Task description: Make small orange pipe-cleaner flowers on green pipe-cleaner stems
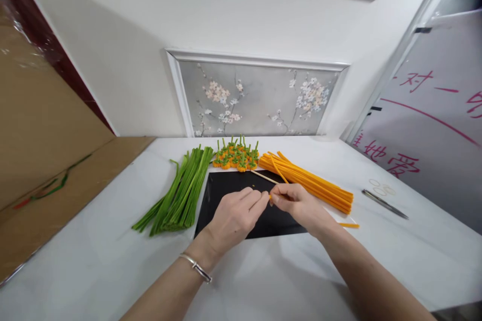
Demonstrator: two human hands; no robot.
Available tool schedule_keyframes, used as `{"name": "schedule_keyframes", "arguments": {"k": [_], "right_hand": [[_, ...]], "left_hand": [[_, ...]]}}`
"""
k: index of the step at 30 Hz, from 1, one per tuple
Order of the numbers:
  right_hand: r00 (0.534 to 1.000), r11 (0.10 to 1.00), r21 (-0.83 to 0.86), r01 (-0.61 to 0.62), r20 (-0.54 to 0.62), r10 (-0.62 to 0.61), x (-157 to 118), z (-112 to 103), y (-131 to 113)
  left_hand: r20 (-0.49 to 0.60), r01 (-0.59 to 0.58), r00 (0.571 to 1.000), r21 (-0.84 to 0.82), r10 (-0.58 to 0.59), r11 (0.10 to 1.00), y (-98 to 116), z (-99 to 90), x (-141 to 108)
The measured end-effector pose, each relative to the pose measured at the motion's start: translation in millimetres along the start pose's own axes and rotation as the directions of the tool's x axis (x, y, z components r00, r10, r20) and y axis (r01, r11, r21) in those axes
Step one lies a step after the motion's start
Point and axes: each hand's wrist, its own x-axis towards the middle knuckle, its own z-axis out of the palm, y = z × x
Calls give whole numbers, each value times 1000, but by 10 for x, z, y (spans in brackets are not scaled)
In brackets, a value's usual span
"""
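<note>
Above the black mat (222, 185), my two hands meet fingertip to fingertip. My left hand (239, 215) is closed in a pinch, and a silver bangle circles that wrist. A small bit of orange pipe cleaner (270, 197) shows between the fingertips; the fingers hide the rest of it. My right hand (295, 203) also pinches at this orange piece, from the other side. A thin pale wooden stick (263, 176) lies just beyond the hands, its near end hidden behind the right fingers.
Green pipe cleaners (184, 195) lie bundled at left, orange pipe cleaners (312, 183) at right. Several small orange-and-green pumpkin-like pieces (237, 155) cluster behind the mat. Farther right are a pair of tweezers or pen (384, 204) and rubber bands (381, 187). Cardboard (56, 200) borders the left.
</note>
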Motion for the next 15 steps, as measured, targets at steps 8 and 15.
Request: {"name": "schedule_keyframes", "arguments": {"k": [8,15], "right_hand": [[868,795,-505,337,-161,-470,13,23,119],[739,585,-681,440,-95,-667,17,-11,112]], "left_hand": [[360,619,772,-613,-524,491,0,-45,128],[853,653,483,-501,-198,-569,-47,-156,177]]}}
